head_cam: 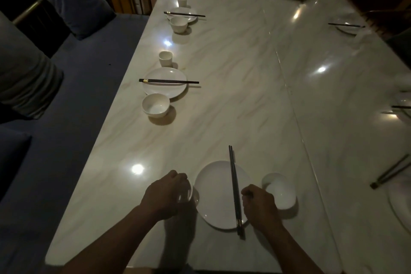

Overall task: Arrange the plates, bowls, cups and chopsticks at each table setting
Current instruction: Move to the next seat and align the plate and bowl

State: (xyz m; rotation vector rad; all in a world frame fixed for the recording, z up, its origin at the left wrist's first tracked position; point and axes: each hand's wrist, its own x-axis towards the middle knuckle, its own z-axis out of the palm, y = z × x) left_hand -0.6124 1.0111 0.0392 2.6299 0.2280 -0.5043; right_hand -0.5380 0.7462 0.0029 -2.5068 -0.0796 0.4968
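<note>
- Your left hand [166,193] is curled around something small and pale just left of the near plate [218,193]. It looks like a cup, but it's mostly hidden, so I can't say for sure.
- Your right hand [259,203] is loosely closed between the chopsticks [234,191] and the bowl [281,191]. I can't tell if it's actually pinching anything.
- The chopsticks lie across the plate's right side, with their long axis running away from you and their butt ends hanging off the near rim.
- That puts them right beside your right hand, so it's the obvious one to nudge them.
- For reference, the finished setting up the left edge has its chopsticks [169,81] lying square across its plate [164,87], with a cup [165,58] and a bowl [155,104] on either side.
</note>
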